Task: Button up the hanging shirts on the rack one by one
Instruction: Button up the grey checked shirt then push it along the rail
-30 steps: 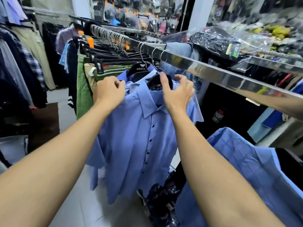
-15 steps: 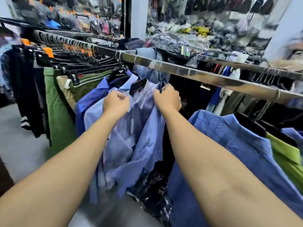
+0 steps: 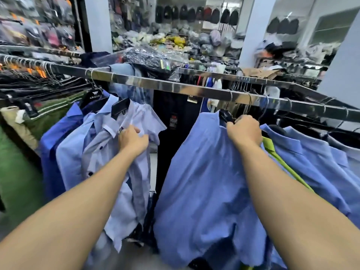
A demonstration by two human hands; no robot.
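Head view: hands have parted along the rail (image 3: 194, 89), left hand (image 3: 132, 140) on the pale shirt (image 3: 134, 172) under its left, right hand (image 3: 245, 132) closed on the next blue shirt's (image 3: 204, 172) collar further right, likely next for buttoning.

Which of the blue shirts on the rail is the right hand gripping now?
The medium-blue shirt right of the gap: the right hand holds its collar by the black hanger. The paler ones hang left.
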